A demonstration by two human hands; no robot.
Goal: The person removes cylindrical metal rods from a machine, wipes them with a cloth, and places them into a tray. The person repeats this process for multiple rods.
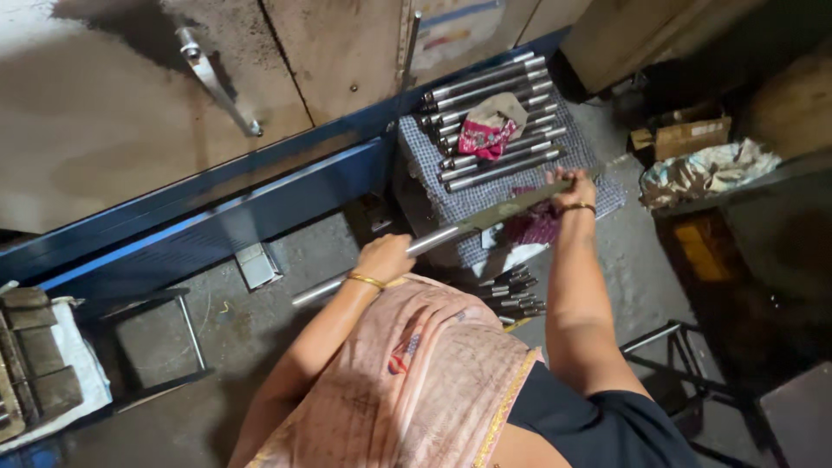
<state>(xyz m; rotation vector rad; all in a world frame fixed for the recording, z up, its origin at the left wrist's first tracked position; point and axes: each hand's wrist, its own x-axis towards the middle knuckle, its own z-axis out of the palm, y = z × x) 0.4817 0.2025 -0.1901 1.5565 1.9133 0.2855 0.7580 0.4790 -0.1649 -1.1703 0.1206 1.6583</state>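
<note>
Left hand (386, 257) clamped round long steel rod (433, 238) near mid-length; right hand (572, 187) closed on cloth-wrapped far end, at 1 o'clock. Rod likely heavy, stiff, slick; best held two-handed, well apart. Stacked rods (494, 121) at 12 on checked cloth (485, 195).
</note>
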